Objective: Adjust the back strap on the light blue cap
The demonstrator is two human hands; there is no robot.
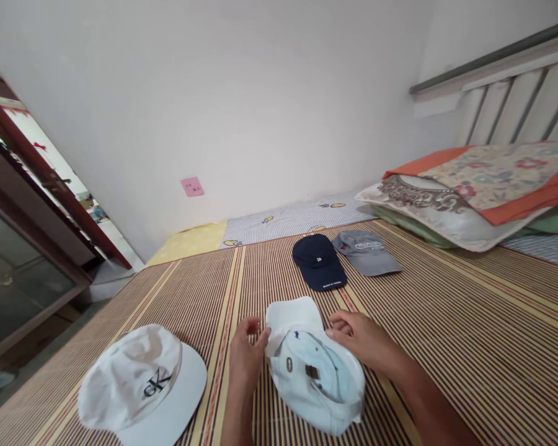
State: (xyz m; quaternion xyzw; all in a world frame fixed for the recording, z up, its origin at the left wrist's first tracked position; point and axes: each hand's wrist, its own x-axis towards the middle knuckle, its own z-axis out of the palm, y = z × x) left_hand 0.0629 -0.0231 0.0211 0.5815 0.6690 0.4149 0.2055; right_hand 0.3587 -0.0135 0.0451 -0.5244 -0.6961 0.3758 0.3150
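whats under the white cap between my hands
The striped mat shows around that white cap and appears to continue beneath it. The patch directly below is covered, so anything lying there cannot be seen.

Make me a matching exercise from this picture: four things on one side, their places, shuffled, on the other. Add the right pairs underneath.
Things
1. cap with CK lettering
2. navy cap
3. pink paper
4. pale cap with a small blue emblem

Places
A. on the white wall
B. between the left hand and the right hand
C. on the striped mat, to the left of the left hand
D. right next to the gray cap

Right pairs: 1-C, 2-D, 3-A, 4-B
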